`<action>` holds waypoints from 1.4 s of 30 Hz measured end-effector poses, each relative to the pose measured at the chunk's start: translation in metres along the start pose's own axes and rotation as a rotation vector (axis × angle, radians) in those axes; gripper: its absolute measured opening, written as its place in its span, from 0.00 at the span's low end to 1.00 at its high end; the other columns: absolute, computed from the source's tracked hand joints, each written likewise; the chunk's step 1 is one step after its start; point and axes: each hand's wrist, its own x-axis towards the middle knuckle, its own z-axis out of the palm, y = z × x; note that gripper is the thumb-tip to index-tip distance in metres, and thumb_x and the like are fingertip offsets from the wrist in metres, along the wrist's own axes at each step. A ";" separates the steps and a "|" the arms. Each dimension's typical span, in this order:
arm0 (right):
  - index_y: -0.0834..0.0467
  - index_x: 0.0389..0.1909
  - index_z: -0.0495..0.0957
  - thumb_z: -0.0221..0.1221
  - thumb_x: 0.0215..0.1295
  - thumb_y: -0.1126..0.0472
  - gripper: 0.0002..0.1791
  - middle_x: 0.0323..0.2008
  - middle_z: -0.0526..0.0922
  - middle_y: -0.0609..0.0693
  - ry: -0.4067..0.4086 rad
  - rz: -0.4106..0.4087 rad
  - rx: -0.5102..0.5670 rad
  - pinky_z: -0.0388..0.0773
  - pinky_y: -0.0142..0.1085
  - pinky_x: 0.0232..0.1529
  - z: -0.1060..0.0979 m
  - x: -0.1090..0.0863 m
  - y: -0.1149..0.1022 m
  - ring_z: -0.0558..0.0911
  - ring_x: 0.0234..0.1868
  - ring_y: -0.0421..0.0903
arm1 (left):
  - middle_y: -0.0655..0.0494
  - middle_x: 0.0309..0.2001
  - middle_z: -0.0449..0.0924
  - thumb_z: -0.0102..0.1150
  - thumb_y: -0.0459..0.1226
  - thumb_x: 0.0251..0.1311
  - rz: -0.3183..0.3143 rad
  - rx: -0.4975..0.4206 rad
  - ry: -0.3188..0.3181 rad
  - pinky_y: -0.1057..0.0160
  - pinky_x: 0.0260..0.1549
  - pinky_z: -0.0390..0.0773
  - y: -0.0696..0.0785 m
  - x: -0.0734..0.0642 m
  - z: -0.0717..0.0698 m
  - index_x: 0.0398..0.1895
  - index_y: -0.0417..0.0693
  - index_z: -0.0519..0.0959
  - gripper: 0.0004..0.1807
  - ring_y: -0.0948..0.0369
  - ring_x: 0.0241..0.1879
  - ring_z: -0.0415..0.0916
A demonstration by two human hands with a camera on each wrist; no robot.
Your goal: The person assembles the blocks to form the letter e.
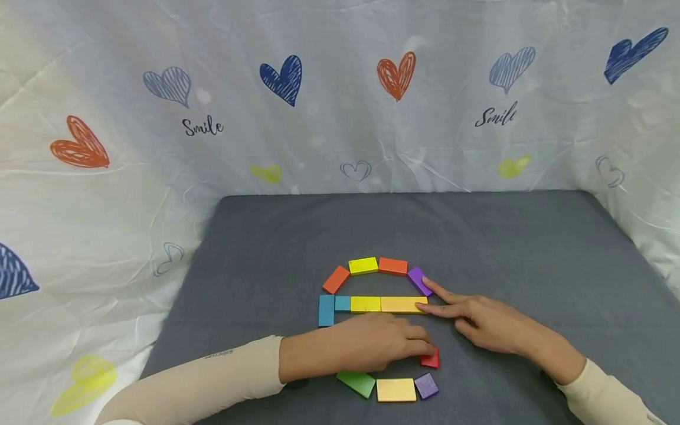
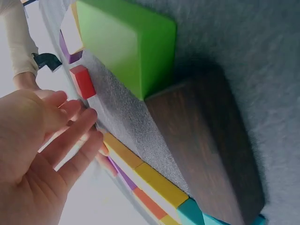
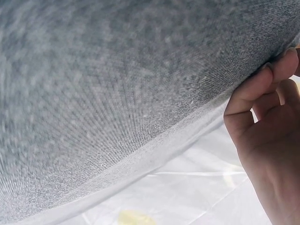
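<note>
My left hand (image 1: 374,342) reaches across the lower part of a block outline, its fingertips at a small red block (image 1: 431,359). In the left wrist view its fingers extend loosely, and the red block (image 2: 82,81) lies just past them. My right hand (image 1: 491,321) has one straight finger touching a purple block (image 1: 420,281) and another resting on the end of a long yellow-orange block (image 1: 404,304). Left of that block, in the same row, are a yellow block (image 1: 365,304) and a small blue block (image 1: 342,303). An upright blue block (image 1: 326,310) stands at the row's left end.
An arc above holds two orange blocks, one at its left (image 1: 336,280), and a yellow block (image 1: 363,265). Below lie a green block (image 1: 357,383), a pale yellow block (image 1: 395,390) and a purple cube (image 1: 427,386). The left arm hides a dark brown block (image 2: 206,145) from the head view.
</note>
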 end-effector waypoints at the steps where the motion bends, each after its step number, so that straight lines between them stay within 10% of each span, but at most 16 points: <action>1: 0.35 0.78 0.69 0.57 0.71 0.74 0.42 0.84 0.55 0.46 0.000 0.001 -0.010 0.71 0.30 0.40 0.000 0.000 0.000 0.80 0.50 0.36 | 0.72 0.71 0.71 0.61 0.34 0.75 -0.002 0.021 -0.009 0.72 0.64 0.71 0.001 -0.002 0.000 0.78 0.65 0.70 0.31 0.72 0.67 0.71; 7: 0.35 0.78 0.69 0.57 0.71 0.74 0.41 0.84 0.55 0.46 0.002 0.002 -0.011 0.71 0.30 0.40 0.000 0.001 0.000 0.80 0.49 0.37 | 0.75 0.78 0.63 0.58 0.40 0.78 0.004 0.122 -0.059 0.67 0.67 0.70 0.003 -0.006 0.003 0.82 0.69 0.64 0.32 0.71 0.76 0.61; 42: 0.35 0.78 0.69 0.57 0.71 0.74 0.41 0.84 0.54 0.47 -0.004 -0.017 -0.004 0.70 0.29 0.33 0.001 0.005 0.004 0.79 0.50 0.39 | 0.76 0.82 0.53 0.59 0.40 0.77 -0.015 0.050 -0.095 0.61 0.72 0.67 0.004 -0.005 0.003 0.85 0.72 0.54 0.40 0.71 0.78 0.55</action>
